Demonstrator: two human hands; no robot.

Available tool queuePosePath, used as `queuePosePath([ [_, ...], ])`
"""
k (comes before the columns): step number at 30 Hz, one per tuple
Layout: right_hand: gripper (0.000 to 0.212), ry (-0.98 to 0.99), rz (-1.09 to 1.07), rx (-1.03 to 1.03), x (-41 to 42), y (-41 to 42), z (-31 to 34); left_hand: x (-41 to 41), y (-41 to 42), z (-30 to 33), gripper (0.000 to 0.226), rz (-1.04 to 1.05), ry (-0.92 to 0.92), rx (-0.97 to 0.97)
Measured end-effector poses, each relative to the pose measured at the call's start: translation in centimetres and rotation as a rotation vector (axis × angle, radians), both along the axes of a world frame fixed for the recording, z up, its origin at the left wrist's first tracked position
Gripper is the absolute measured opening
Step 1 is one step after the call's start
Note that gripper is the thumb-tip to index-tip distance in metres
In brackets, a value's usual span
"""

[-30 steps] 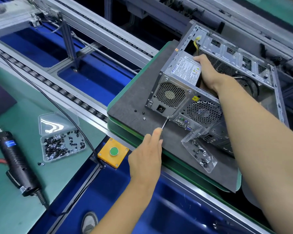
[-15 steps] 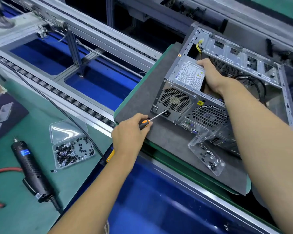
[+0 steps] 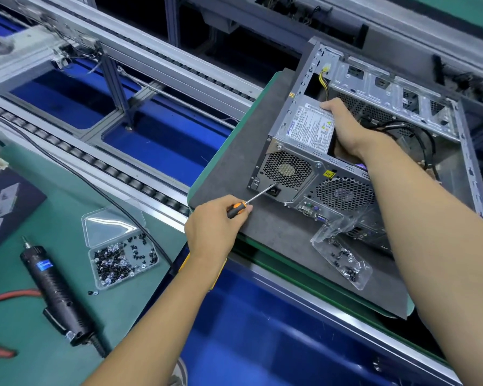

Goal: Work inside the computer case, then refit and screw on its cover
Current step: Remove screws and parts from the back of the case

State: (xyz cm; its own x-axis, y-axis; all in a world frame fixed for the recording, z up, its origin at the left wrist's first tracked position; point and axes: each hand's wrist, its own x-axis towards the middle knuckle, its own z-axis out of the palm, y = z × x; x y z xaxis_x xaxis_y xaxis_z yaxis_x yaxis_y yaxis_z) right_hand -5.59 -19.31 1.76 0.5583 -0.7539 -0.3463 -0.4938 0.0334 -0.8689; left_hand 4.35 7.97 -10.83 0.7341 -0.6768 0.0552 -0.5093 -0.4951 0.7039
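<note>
Left hand clamps screwdriver, tip at case rear; right hand grips PSU inside. Case on grey mat, conveyor line around.

My screwdriver has an orange-and-black handle; the computer case is grey with honeycomb grilles, yellow warning sticker, on a dark-grey mat.

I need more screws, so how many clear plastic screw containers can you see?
2: an open screw box on the green bench beside the electric screwdriver; a screw bag on the grey mat behind the computer case.
</note>
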Motion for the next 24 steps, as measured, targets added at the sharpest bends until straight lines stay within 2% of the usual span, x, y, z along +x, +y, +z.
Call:
queuePosePath([
  [2, 0.039, 0.005, 0.042, -0.127, 0.1, 0.1, 0.5, 0.0, 0.9, 0.7, 0.019, -0.024, 0.144, -0.039],
  [4, 0.023, 0.001, 0.077, -0.38, 0.2, -0.1, 0.7, -0.1, 2.7, 1.4, 0.013, -0.054, 0.236, -0.067],
  [6, 0.011, -0.033, -0.046, -0.545, 0.4, 0.4, 1.2, 0.2, 4.8, 2.5, 0.011, -0.063, 0.398, -0.153],
  [8, 0.008, -0.062, -0.181, -0.697, 0.5, 1.2, 2.3, 1.0, 5.8, 4.5, 0.014, -0.053, 0.645, -0.284],
  [11, 0.016, -0.19, -0.035, -0.883, 0.8, 2.7, 4.7, 2.7, 4.8, 8.9, 0.021, 0.008, 0.954, -0.414],
  [15, 0.034, -0.277, 0.386, -0.834, 1.8, 7.3, 8.1, 3.8, 2.5, 14.4, 0.052, -0.013, 1.274, -0.54],
  [18, 0.036, -0.238, 0.606, -0.754, 2.8, 11.2, 9.7, 3.4, 1.7, 17.5, 0.048, -0.043, 1.394, -0.52],
  [21, 0.026, -0.217, 0.688, -0.718, 3.2, 13.5, 10.5, 2.8, 1.2, 19.1, 0.036, -0.069, 1.454, -0.495],
  [24, 0.022, -0.183, 0.658, -0.708, 2.9, 14.2, 11.7, 2.4, 1.0, 20.0, 0.041, -0.089, 1.48, -0.472],
])
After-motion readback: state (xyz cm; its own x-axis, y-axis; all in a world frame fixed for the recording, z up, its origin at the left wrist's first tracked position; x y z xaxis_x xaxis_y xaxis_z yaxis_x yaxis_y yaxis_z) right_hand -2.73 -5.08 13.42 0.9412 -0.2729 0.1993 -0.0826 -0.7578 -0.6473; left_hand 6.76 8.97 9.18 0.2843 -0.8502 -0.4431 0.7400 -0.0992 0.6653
